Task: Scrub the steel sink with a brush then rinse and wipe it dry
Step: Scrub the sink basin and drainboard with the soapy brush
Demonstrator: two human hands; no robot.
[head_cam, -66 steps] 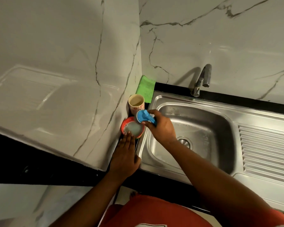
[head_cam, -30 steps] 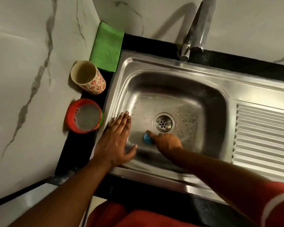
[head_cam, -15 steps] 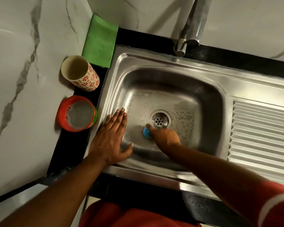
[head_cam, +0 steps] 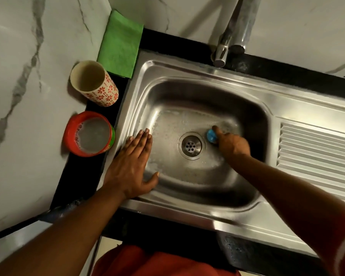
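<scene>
1. The left hand [head_cam: 132, 166] is lying flat on the near-left rim of the sink [head_cam: 187, 214], fingers straight and together, thumb hanging over the basin edge; it is bracing the body and gripping nothing
2. The right hand [head_cam: 232, 145] is reaching down into the basin with fingers curled round the blue brush [head_cam: 211, 135], pressing it to the basin floor just right of the drain [head_cam: 191, 146]
3. To scrub well, I judge short overlapping strokes with steady pressure are serving best, working out from the drain toward the walls and corners, where little foam is showing
4. Room is opening across the basin floor; the right and far walls are standing close to the brush, so strokes there are needing to shorten
5. The tub [head_cam: 90, 134] of soapy water and the cup [head_cam: 96, 84] are sitting on the dark surface strip just left of the rim, near the left hand
6. The green cloth [head_cam: 121, 44] is lying at the far-left corner, and the tap [head_cam: 230, 36] is hanging over the far rim, both well apart from the brush
</scene>
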